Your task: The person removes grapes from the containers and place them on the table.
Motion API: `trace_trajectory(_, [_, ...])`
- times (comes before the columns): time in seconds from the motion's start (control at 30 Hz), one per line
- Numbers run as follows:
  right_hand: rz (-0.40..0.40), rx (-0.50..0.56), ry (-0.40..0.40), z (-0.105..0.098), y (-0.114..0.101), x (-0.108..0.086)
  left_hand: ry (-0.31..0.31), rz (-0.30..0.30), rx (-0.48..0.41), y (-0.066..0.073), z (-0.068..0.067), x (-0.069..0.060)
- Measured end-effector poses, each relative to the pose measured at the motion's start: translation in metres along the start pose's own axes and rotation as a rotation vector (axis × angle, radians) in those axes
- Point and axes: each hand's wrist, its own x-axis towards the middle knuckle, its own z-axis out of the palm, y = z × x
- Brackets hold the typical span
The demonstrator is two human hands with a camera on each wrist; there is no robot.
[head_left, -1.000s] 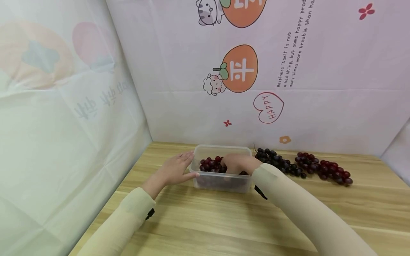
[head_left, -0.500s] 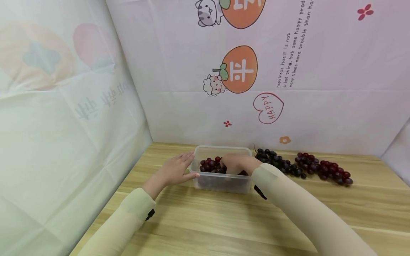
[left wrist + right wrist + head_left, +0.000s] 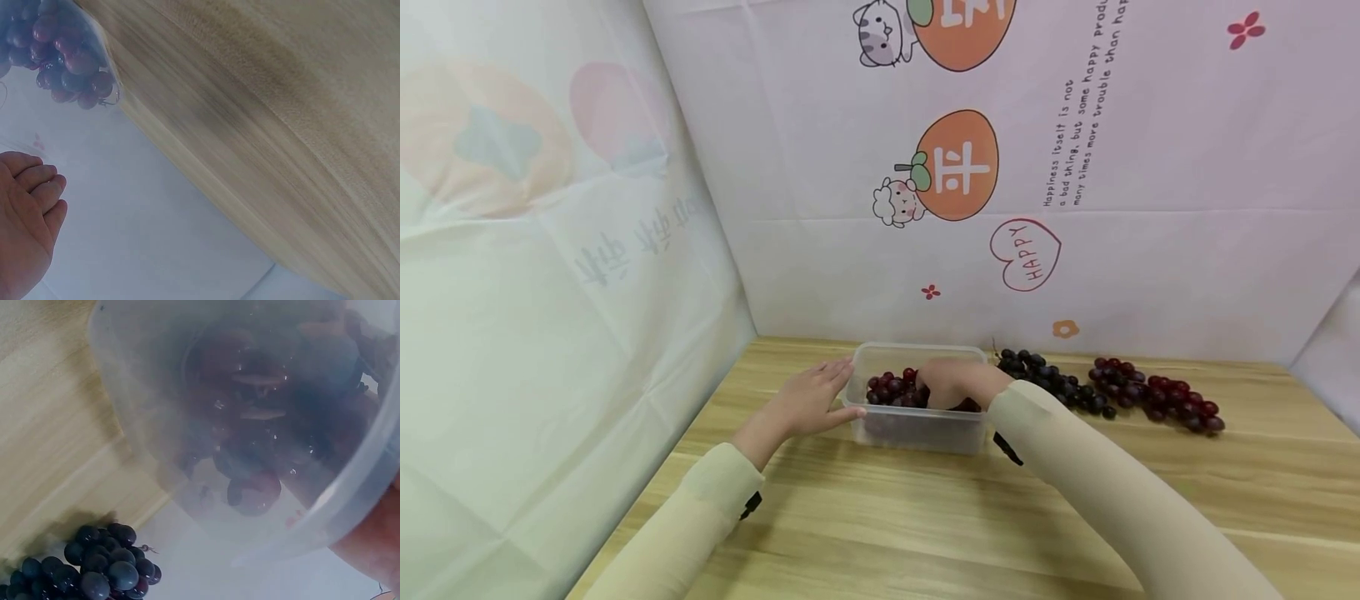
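A clear plastic box [image 3: 917, 433] stands near the back wall with dark red grapes [image 3: 891, 389] inside, also visible through its wall in the left wrist view. My left hand [image 3: 808, 400] is at the box's left end, fingers straight, thumb stretched to the front rim; the left wrist view shows its palm [image 3: 25, 225]. My right hand [image 3: 955, 383] reaches over the right end into the box, bent down among the grapes. Its fingertips are hidden there, and the hazy plastic in the right wrist view does not show whether they grip a bunch.
Right of the box lies a bunch of black grapes [image 3: 1052, 383], also in the right wrist view [image 3: 103, 565]. Beyond it is a bunch of red grapes [image 3: 1180, 400]. A printed white cloth [image 3: 820, 267] hangs close behind the wooden table [image 3: 865, 517], another sheet [image 3: 550, 350] at left.
Almost nothing differs. The whole head view shifts slightly; both hands, the box and the grape bunches keep their places.
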Motion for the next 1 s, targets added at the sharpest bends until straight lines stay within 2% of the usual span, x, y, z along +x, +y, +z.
trace_trajectory(0.43, [-0.047, -0.177, 0.101, -0.009, -0.010, -0.009, 0.020, 0.015, 0.007, -0.001, 0.003, 0.000])
trace_trajectory(0.8, [-0.163, -0.386, 0.236, -0.011, -0.016, -0.017, 0.027, 0.021, 0.006, -0.002, 0.002, 0.000])
trace_trajectory(1.0, [-0.217, -0.451, 0.328, -0.006, -0.014, -0.021, 0.034, 0.017, -0.005, -0.001, 0.002, 0.000])
